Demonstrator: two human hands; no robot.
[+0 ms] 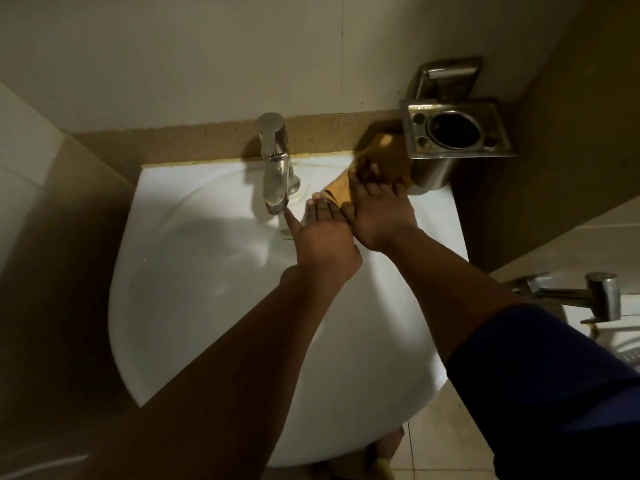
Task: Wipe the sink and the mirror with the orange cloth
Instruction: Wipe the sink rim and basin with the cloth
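The white sink (194, 271) fills the middle of the head view. An orange cloth (377, 157) lies on its back right rim, partly blurred, under the metal holder. My right hand (377, 209) lies flat on the cloth with fingers spread, pressing it to the rim. Beside it, my left hand (322, 230) rests over the basin's back edge, fingers stretched out, its fingertips at the cloth's near corner and its thumb close to the tap spout. No mirror is in view.
A chrome tap (275, 161) stands at the sink's back centre. A steel wall holder (453, 133) with a cup ring juts out over the back right corner. Another chrome fitting (588, 299) sticks out at the right. Beige tiled walls close in on both sides.
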